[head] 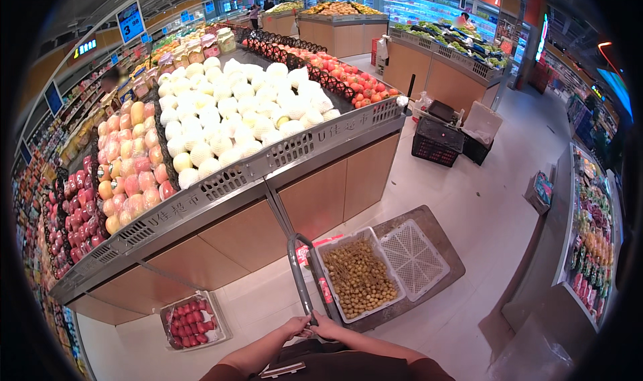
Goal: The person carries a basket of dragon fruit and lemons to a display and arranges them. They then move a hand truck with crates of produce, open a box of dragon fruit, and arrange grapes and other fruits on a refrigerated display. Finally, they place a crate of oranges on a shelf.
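Observation:
My left hand [298, 327] and my right hand [327, 326] meet in front of my body at the near part of a grey tubular cart handle [298, 270]. My right hand is closed around the bar. The left hand's fingers are curled beside it, and their grip is partly hidden. Beyond the handle lies a dark flatbed cart [444, 235]. On it stands a white plastic crate of longans [357, 275], small brown fruit with some stems. A white lattice crate or lid [414, 260] lies to the crate's right.
A fruit display stand [321, 190] runs along the left, bearing foam-netted fruit [236, 110], apples and tomatoes. On the floor sits a box of red fruit [192, 325]. Black crates [436, 140] stand near the display's far end. A refrigerated case [587, 240] lines the right side.

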A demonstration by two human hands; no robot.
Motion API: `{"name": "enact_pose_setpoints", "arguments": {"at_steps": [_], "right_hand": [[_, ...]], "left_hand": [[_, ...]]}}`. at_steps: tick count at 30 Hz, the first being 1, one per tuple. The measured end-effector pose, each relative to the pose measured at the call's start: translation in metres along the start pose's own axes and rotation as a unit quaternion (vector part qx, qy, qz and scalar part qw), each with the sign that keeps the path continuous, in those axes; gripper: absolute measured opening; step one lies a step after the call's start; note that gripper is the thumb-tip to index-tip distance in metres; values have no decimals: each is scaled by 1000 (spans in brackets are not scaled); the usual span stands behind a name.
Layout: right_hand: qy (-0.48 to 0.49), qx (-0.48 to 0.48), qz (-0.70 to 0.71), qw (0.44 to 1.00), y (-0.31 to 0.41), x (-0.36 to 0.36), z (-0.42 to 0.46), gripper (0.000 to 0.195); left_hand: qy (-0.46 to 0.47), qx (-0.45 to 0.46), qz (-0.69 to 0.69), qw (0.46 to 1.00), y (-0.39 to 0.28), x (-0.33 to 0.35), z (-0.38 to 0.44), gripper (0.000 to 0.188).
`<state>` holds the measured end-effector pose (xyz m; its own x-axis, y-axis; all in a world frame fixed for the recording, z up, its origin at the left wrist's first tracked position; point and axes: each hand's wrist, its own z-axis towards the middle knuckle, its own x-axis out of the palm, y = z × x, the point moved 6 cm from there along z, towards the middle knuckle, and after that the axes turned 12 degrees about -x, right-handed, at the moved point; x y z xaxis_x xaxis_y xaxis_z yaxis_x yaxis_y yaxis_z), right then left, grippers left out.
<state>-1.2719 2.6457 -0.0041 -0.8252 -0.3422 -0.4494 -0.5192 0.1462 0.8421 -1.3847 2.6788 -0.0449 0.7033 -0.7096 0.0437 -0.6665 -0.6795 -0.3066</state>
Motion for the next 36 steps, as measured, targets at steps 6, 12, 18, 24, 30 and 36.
{"name": "enact_pose_setpoints", "arguments": {"at_steps": [6, 12, 18, 24, 30, 36], "right_hand": [[-164, 66, 86, 980, -11, -7, -4, 59], [-191, 144, 109, 965, -69, 31, -20, 53], [-232, 192, 63, 951, -66, 35, -52, 50], [-237, 251, 52, 937, -53, 24, -86, 45], [-225, 251, 30, 941, -71, 22, -120, 46], [-196, 248, 41, 948, -87, 17, -157, 43]], "left_hand": [[84, 37, 177, 980, 6, 7, 30, 29], [139, 104, 181, 968, -4, 3, 16, 26], [-152, 359, 257, 884, -84, -60, -17, 64], [-272, 415, 443, 747, -134, -61, -48, 81], [-281, 408, 583, 644, -139, -9, -43, 69], [-261, 387, 685, 559, -133, 54, -14, 35]]}}
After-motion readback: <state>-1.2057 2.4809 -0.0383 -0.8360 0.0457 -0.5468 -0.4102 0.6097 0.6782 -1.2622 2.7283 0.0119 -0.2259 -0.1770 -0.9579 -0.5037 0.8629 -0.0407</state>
